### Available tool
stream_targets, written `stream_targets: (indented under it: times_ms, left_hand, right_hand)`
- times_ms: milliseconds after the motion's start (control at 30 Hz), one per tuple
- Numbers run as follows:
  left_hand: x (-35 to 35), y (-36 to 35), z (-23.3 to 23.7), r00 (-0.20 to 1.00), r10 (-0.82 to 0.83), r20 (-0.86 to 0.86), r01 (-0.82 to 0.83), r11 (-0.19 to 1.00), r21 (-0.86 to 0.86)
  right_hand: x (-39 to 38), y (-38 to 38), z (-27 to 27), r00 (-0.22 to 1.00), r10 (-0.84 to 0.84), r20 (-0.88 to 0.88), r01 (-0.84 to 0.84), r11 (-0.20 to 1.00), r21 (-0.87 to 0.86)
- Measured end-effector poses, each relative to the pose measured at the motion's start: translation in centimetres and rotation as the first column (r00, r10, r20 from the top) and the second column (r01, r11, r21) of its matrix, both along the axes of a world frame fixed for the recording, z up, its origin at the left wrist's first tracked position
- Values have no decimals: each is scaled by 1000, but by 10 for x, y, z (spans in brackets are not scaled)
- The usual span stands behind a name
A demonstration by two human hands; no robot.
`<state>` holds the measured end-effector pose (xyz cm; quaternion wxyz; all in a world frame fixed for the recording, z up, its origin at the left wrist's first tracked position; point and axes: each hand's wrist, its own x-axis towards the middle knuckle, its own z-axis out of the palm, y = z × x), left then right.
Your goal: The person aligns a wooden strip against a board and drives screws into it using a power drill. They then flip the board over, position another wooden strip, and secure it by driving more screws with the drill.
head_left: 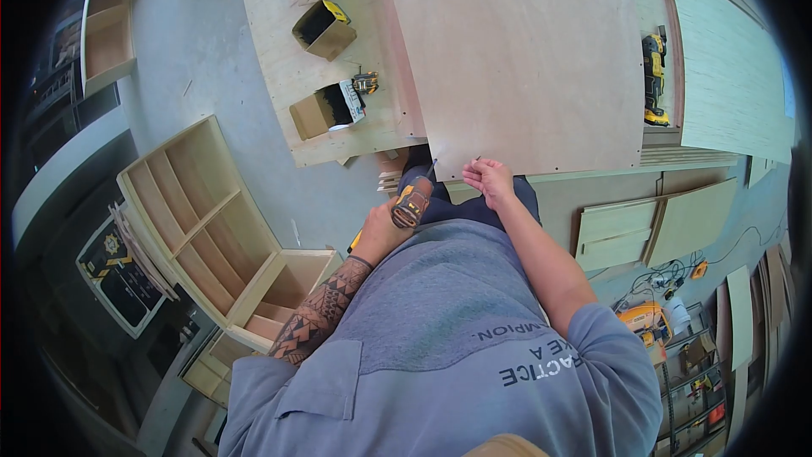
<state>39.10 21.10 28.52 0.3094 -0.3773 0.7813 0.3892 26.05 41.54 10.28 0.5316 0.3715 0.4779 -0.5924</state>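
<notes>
**Driver Bit Set at Panel's Near Edge**

A broad plywood panel (516,59) lies on the surface (271,76), its near edge at the person's waist. An open-faced shelf unit (203,220) stands on the floor (211,51) at left, with bare concrete between it and the surface. Three small cardboard boxes (324,30) sit open beside the panel, their insides too dark to read. The left hand (378,233) is clamped on a yellow driver (412,201), with its bit at the panel's edge. Just beside it, the right hand (488,182) curls its fingers together at the same edge; whether they hold anything cannot be told.
</notes>
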Motion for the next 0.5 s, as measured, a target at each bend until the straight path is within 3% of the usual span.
stream_targets:
  times_ms: [167, 267, 333, 400, 433, 500]
  left_hand:
    - [-2, -17, 22, 999, 33, 10, -33, 999, 37]
    - [7, -32, 31, 998, 40, -42, -38, 998, 54]
    - [4, -47, 36, 994, 36, -106, -31, 998, 47]
    - [-4, -53, 36, 964, 147, -223, -135, 989, 68]
    - [-10, -57, 36, 947, 241, -213, -223, 969, 102]
    - [-19, -68, 37, 946, 254, -202, -235, 965, 115]
  right_hand:
    - [7, -27, -9, 999, 38, 23, -38, 999, 15]
    - [3, -58, -17, 997, 22, 74, -15, 996, -91]
    - [-2, -85, -14, 963, -126, 240, 199, 930, -310]
    - [-11, -112, -13, 944, -208, 257, 289, 895, -340]
    - [-16, -124, -13, 917, -283, 282, 373, 859, -351]
    - [-27, -141, -15, 880, -365, 303, 461, 809, -365]
